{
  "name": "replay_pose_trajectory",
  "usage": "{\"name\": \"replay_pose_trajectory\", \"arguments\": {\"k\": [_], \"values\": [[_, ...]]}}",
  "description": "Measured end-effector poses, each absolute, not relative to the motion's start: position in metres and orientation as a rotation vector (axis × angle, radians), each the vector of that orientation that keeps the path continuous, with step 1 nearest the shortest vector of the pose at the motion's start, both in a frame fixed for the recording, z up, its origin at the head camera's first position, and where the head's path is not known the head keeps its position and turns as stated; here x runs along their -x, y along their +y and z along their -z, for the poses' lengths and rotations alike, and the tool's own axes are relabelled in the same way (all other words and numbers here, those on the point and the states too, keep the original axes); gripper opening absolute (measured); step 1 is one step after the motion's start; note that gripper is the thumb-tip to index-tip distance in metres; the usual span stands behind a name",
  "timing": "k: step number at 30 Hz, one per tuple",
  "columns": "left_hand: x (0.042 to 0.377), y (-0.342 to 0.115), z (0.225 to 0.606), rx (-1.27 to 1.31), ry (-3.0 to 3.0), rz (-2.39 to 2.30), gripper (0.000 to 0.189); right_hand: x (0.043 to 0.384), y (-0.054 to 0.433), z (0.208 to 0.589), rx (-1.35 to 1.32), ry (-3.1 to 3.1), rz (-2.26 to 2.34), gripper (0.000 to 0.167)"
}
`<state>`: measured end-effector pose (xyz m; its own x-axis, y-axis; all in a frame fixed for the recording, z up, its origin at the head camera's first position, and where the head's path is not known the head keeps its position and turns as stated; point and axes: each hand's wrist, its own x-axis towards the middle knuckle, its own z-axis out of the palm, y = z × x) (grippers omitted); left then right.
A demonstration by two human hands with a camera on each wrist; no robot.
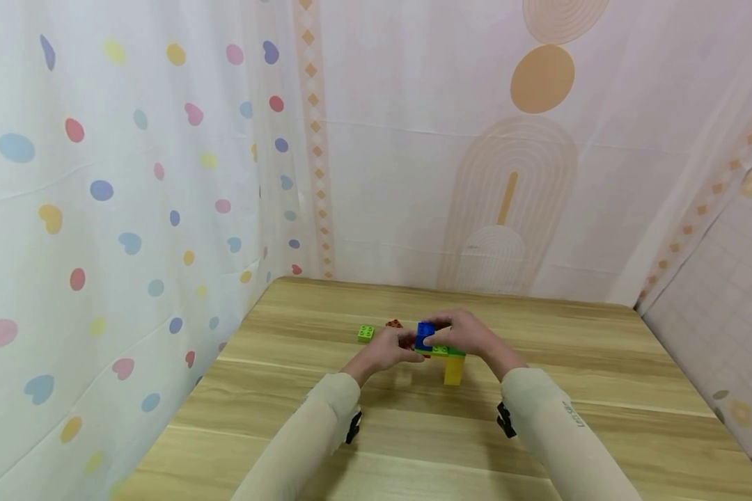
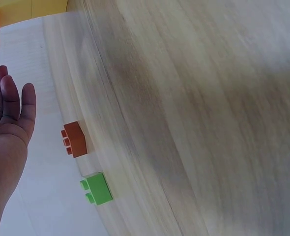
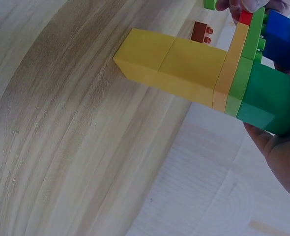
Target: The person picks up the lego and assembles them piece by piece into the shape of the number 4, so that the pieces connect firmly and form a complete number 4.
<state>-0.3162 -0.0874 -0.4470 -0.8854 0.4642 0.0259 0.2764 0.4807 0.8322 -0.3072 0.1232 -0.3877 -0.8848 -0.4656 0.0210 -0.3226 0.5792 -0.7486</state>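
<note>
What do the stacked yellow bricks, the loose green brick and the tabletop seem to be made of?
Stacked yellow bricks: likely hard plastic, smooth and satin, given the even colour and crisp edges.
Loose green brick: probably smooth plastic too, with molded-looking studs.
Tabletop: wood or wood-look laminate, faintly glossy; streaky grain shows, can't tell which.

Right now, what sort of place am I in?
Possibly a curtained-off play or recording corner: patterned fabric hangs behind and beside a wood-grain table, and there's a stack of toy blocks.
</note>
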Motion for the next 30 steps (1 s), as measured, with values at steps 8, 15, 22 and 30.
{"name": "replay_pose_trajectory", "arguments": {"k": [8,15,22,30], "values": [[0.3166,-0.0868,0.4472,-0.639,2.52,-1.361,0.029,0.3074,0.121,0.3856,0.691,2.676,1.138,0.038],[0.3177,-0.0862,0.4481,-0.631,2.498,-1.361,0.032,0.3083,0.1206,0.3843,0.722,2.693,1.092,0.036],[0.3172,-0.0859,0.447,-0.632,2.489,-1.366,0.03,0.3094,0.1191,0.3834,0.779,2.712,1.057,0.033],[0.3162,-0.0855,0.4451,-0.638,2.483,-1.376,0.026,0.3092,0.1183,0.384,0.793,2.72,1.044,0.033]]}}
